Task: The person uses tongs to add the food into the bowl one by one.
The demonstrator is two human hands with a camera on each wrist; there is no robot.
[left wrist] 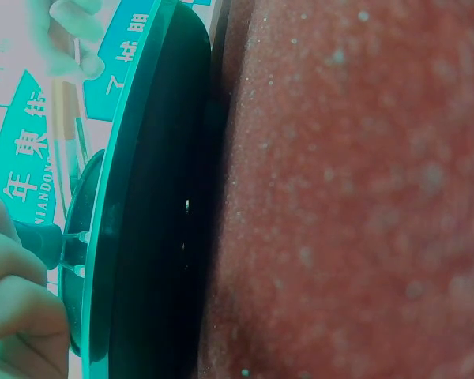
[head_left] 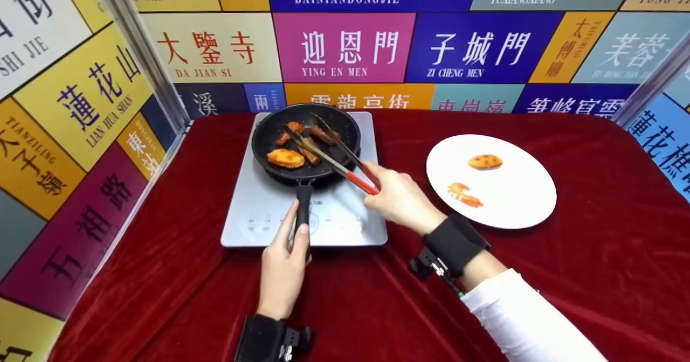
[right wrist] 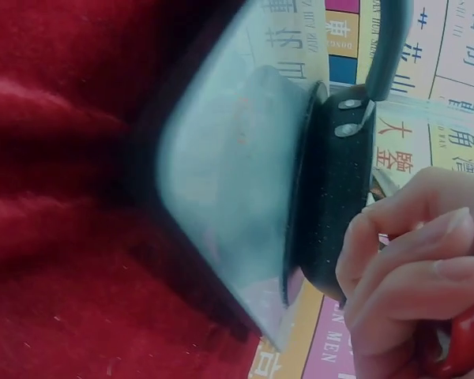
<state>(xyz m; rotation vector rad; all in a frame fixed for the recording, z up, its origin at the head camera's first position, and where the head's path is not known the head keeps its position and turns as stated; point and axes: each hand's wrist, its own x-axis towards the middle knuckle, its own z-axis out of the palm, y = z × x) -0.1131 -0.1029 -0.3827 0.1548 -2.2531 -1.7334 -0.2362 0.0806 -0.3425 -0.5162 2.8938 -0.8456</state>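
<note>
My left hand (head_left: pixel 284 265) grips the black handle (head_left: pixel 304 200) of a frying pan (head_left: pixel 345 157), fingers wrapped round it in the left wrist view. The pan stands on a silver induction cooktop (head_left: pixel 242 227). My right hand (head_left: pixel 401 197) holds red-handled tongs (head_left: pixel 362 183), their arms spread apart over the pan. Between the arms lies a brown food piece (head_left: pixel 323 134); a brown strip (head_left: pixel 311 156) shows below the nearer arm. An orange-yellow oval piece (head_left: pixel 285 158) sits near the pan's left rim, with a reddish-brown piece (head_left: pixel 291 131) behind it.
To the right, a white oval plate (head_left: pixel 517 200) bears an orange-yellow oval piece (head_left: pixel 485 161) and an orange shrimp-like piece (head_left: pixel 464 195). Dark red cloth (head_left: pixel 178 200) covers the table. Printed panels (head_left: pixel 345 47) stand behind and at the sides.
</note>
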